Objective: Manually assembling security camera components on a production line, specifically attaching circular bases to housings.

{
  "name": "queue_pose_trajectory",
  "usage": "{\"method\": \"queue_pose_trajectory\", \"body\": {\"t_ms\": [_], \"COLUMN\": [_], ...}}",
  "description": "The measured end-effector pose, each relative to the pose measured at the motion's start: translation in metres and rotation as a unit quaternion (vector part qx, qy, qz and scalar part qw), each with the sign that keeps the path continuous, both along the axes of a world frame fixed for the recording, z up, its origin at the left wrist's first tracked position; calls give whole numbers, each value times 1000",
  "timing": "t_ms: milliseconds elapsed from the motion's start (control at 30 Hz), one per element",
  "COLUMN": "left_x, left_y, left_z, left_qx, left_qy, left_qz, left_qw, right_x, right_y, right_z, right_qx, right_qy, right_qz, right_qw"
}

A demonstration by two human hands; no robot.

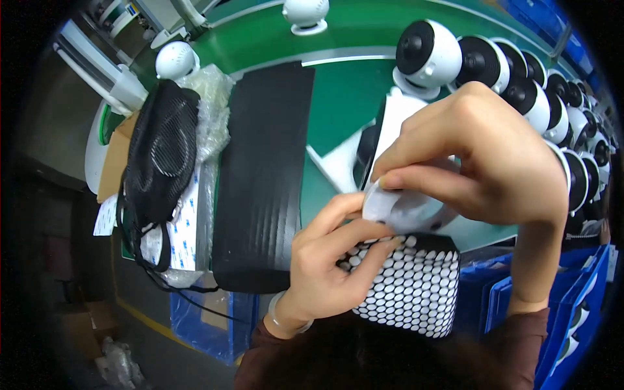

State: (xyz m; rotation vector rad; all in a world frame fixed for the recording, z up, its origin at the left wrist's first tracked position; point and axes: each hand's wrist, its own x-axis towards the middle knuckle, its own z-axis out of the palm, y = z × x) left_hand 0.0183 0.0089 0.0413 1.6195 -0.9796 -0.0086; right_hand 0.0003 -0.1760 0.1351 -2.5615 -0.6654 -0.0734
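Note:
My right hand (487, 156) reaches over from the right, its thumb and index finger pinched at the rim of a white round base (416, 211) with a hollow middle. From the left, my left hand (331, 260) steadies the same base by its lower left edge, fingers bent. The left thumb lies over a sheet of round white pads (416, 286) on black backing, just below the base. Behind my right hand, a white speaker-like unit (394, 120) with a dark front lies on its side, partly hidden. Whether a pad is between my right fingertips cannot be seen.
A long black foam mat (263, 169) lies left of my hands. Beyond it sit a black mesh pouch (162, 140) and bubble wrap (211, 110). Several white round units with black fronts (429, 52) crowd the right side. Blue bins (552, 292) stand at lower right.

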Motion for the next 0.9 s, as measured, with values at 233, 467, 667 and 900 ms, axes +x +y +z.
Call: {"method": "queue_pose_trajectory", "body": {"t_ms": [233, 467, 667, 900], "left_x": [32, 33, 39, 40], "left_y": [36, 59, 56, 65], "left_z": [19, -30, -28, -31], "left_qx": [-78, -112, -31, -39], "left_qy": [5, 268, 276, 265], "left_qz": [42, 78, 48, 1], "left_qw": [996, 954, 959, 964], "right_x": [83, 214, 310, 316], "right_y": [20, 30, 6, -27], "right_z": [60, 37, -114, -150], "right_qx": [-193, -83, -212, -310], "right_qy": [155, -70, -484, -282], "right_qz": [46, -138, -145, -187], "right_qw": [968, 984, 836, 888]}}
